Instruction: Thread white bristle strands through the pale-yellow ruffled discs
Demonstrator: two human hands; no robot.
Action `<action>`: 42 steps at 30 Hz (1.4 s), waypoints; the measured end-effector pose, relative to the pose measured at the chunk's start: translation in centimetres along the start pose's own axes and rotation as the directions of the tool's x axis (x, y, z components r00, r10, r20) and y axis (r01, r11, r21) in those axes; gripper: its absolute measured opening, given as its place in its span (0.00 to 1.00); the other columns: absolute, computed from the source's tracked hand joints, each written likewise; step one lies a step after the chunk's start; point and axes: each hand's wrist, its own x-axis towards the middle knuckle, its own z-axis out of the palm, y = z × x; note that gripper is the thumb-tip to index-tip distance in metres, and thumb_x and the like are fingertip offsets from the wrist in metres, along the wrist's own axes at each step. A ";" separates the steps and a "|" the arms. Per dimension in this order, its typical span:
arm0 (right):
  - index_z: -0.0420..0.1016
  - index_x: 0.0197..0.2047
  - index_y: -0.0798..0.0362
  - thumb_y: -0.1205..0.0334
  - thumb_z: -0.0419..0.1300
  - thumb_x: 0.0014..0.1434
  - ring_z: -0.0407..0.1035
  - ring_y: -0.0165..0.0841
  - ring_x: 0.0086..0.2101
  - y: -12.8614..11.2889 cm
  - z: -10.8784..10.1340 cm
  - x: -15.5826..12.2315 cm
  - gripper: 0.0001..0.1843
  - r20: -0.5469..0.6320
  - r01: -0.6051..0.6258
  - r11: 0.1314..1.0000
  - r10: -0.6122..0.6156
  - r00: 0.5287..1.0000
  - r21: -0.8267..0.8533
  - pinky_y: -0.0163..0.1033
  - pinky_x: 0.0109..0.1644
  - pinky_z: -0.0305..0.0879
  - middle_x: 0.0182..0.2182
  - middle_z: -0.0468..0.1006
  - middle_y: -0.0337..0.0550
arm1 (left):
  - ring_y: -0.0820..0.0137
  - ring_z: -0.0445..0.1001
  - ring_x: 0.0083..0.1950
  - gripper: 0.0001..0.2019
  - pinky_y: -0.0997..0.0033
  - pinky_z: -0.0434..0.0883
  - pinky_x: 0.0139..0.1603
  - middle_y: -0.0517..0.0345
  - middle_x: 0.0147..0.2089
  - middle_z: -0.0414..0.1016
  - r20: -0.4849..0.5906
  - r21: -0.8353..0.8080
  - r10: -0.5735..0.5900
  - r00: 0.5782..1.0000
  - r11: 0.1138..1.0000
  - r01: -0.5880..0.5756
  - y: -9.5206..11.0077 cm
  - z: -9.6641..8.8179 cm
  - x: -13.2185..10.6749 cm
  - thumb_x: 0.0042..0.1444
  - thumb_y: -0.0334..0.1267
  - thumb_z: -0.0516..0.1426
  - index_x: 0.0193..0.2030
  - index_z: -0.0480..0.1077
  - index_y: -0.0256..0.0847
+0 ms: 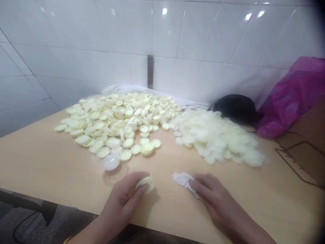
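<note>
My left hand [124, 196] pinches a pale yellow toothed-edge disc [149, 185] between thumb and fingers, just above the table's near edge. My right hand [213, 193] closes on a crumpled white cloth [183, 179] that rests on the wooden tabletop [162, 166]. A large heap of similar yellow toothed discs [114, 118] spreads beyond my left hand. Beyond my right hand lies a second pile of paler, translucent toothed pieces [215, 139]. Near the front of the yellow heap sits a small clear round cup or lid [111, 162].
A black rounded object [235, 106] and a magenta plastic bag [286, 98] stand at the back right, beside a brown box-like surface [307, 139] with a dark wire frame [291, 164]. White fabric [188, 101] lies along the tiled wall [203, 40].
</note>
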 end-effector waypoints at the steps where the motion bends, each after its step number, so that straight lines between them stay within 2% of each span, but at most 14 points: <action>1: 0.67 0.48 0.49 0.76 0.45 0.56 0.63 0.36 0.40 0.5 0.1 0.4 0.21 -0.006 0.006 1.000 -0.006 1.000 -0.004 0.42 0.42 0.62 0.43 0.70 0.48 | 0.69 0.70 0.40 0.10 0.75 0.65 0.40 0.56 0.39 0.74 0.019 -0.002 0.013 1.000 1.000 -0.012 0.2 0.2 0.1 0.57 0.39 0.50 0.42 0.68 0.42; 4: 0.69 0.43 0.52 0.76 0.46 0.55 0.63 0.35 0.35 2.0 -0.1 2.8 0.17 -0.047 -0.036 0.999 0.034 0.998 -0.040 0.41 0.38 0.62 0.37 0.70 0.48 | 0.72 0.69 0.33 0.10 0.76 0.65 0.35 0.57 0.31 0.72 0.080 -0.003 0.054 0.995 0.999 -0.054 1.0 0.6 0.1 0.58 0.38 0.48 0.38 0.69 0.40; 7: 0.69 0.37 0.54 0.76 0.45 0.55 0.62 0.33 0.31 1.5 -0.4 5.5 0.15 -0.027 -0.056 0.997 0.054 0.998 -0.056 0.38 0.32 0.60 0.33 0.68 0.46 | 0.74 0.66 0.29 0.11 0.76 0.63 0.31 0.59 0.27 0.68 0.116 0.007 0.063 0.991 0.998 -0.064 1.3 0.3 -0.2 0.59 0.38 0.46 0.34 0.68 0.39; 10: 0.68 0.41 0.53 0.75 0.46 0.56 0.61 0.32 0.31 -1.3 0.1 7.4 0.14 0.026 0.060 0.998 -0.060 0.998 -0.016 0.35 0.31 0.58 0.35 0.68 0.46 | 0.74 0.66 0.30 0.11 0.76 0.62 0.32 0.58 0.27 0.67 0.112 0.023 0.034 0.993 0.999 -0.037 1.1 -0.2 -0.6 0.60 0.38 0.45 0.33 0.67 0.38; 13: 0.69 0.40 0.54 0.77 0.50 0.54 0.60 0.33 0.33 -3.3 1.1 9.0 0.14 0.055 0.198 0.972 -0.193 0.980 -0.126 0.37 0.34 0.56 0.35 0.68 0.45 | 0.74 0.66 0.31 0.10 0.75 0.62 0.33 0.59 0.28 0.67 0.082 0.037 0.019 0.996 0.999 -0.022 0.9 -0.4 -0.6 0.59 0.38 0.46 0.34 0.66 0.38; 18: 0.71 0.31 0.56 0.81 0.51 0.49 0.59 0.34 0.32 -0.4 0.4 9.4 0.13 -0.015 0.023 0.958 -0.028 0.999 -0.287 0.39 0.36 0.53 0.32 0.69 0.46 | 0.74 0.66 0.31 0.09 0.76 0.62 0.33 0.59 0.28 0.68 0.121 0.018 0.073 0.990 0.997 -0.076 1.0 -0.2 -0.1 0.59 0.36 0.47 0.34 0.66 0.39; 21: 0.71 0.32 0.53 0.82 0.49 0.48 0.60 0.34 0.34 1.6 -0.9 7.1 0.17 -0.068 0.076 0.972 -0.093 0.993 -0.224 0.39 0.37 0.53 0.33 0.70 0.44 | 0.74 0.67 0.31 0.09 0.76 0.62 0.33 0.58 0.28 0.68 0.131 0.007 0.099 0.986 0.995 -0.101 1.1 0.3 0.2 0.59 0.36 0.47 0.33 0.67 0.39; 25: 0.70 0.32 0.52 0.80 0.48 0.51 0.61 0.33 0.32 1.5 -0.8 5.3 0.16 -0.013 0.072 0.981 -0.075 0.997 -0.179 0.37 0.34 0.54 0.32 0.69 0.43 | 0.73 0.67 0.32 0.10 0.75 0.63 0.33 0.55 0.29 0.69 0.143 -0.029 0.145 0.979 0.989 -0.142 1.2 1.2 0.7 0.58 0.36 0.47 0.31 0.67 0.38; 28: 0.70 0.34 0.52 0.79 0.49 0.52 0.61 0.33 0.33 0.6 0.3 7.0 0.15 0.002 0.071 0.972 -0.072 0.997 -0.223 0.37 0.35 0.54 0.33 0.69 0.44 | 0.73 0.67 0.32 0.10 0.75 0.63 0.33 0.54 0.29 0.69 0.145 -0.045 0.188 0.971 0.982 -0.183 1.8 1.8 0.9 0.58 0.35 0.47 0.31 0.67 0.38; 32: 0.72 0.34 0.54 0.79 0.50 0.50 0.61 0.34 0.32 1.0 1.6 11.7 0.15 -0.050 0.045 0.946 -0.065 0.997 -0.321 0.38 0.34 0.52 0.32 0.70 0.46 | 0.71 0.66 0.32 0.10 0.73 0.63 0.34 0.53 0.28 0.68 0.139 -0.039 0.214 0.967 0.977 -0.211 3.0 2.2 1.3 0.57 0.35 0.47 0.29 0.66 0.38; 36: 0.73 0.34 0.56 0.78 0.51 0.50 0.63 0.37 0.34 2.4 1.6 15.7 0.14 -0.128 -0.036 0.952 -0.004 0.992 -0.303 0.39 0.35 0.54 0.34 0.71 0.51 | 0.71 0.64 0.31 0.10 0.71 0.61 0.34 0.55 0.28 0.68 0.155 -0.053 0.137 0.978 0.990 -0.131 3.8 3.3 3.2 0.57 0.37 0.47 0.29 0.66 0.38; 39: 0.72 0.43 0.57 0.77 0.52 0.49 0.63 0.41 0.41 3.1 0.5 16.1 0.18 -0.204 -0.080 0.958 0.022 0.979 -0.276 0.42 0.40 0.57 0.42 0.71 0.55 | 0.73 0.61 0.27 0.12 0.72 0.59 0.30 0.59 0.24 0.64 0.117 -0.182 0.056 0.992 0.983 -0.034 3.7 4.4 6.4 0.57 0.41 0.49 0.27 0.65 0.38; 40: 0.71 0.45 0.57 0.75 0.51 0.51 0.63 0.40 0.42 3.2 0.0 15.8 0.18 -0.259 -0.112 0.972 0.055 0.964 -0.209 0.42 0.41 0.57 0.43 0.71 0.54 | 0.74 0.59 0.26 0.12 0.73 0.58 0.28 0.61 0.22 0.61 0.080 -0.252 0.009 0.997 0.968 0.011 3.6 4.8 7.7 0.55 0.43 0.51 0.25 0.64 0.38; 42: 0.71 0.45 0.57 0.69 0.49 0.56 0.66 0.37 0.40 3.3 -0.8 14.5 0.15 -0.364 -0.186 0.978 0.209 0.908 0.097 0.41 0.42 0.60 0.40 0.73 0.51 | 0.75 0.58 0.24 0.14 0.74 0.58 0.26 0.63 0.20 0.58 0.043 -0.401 -0.082 0.996 0.912 0.093 3.2 5.4 10.1 0.53 0.46 0.53 0.24 0.63 0.38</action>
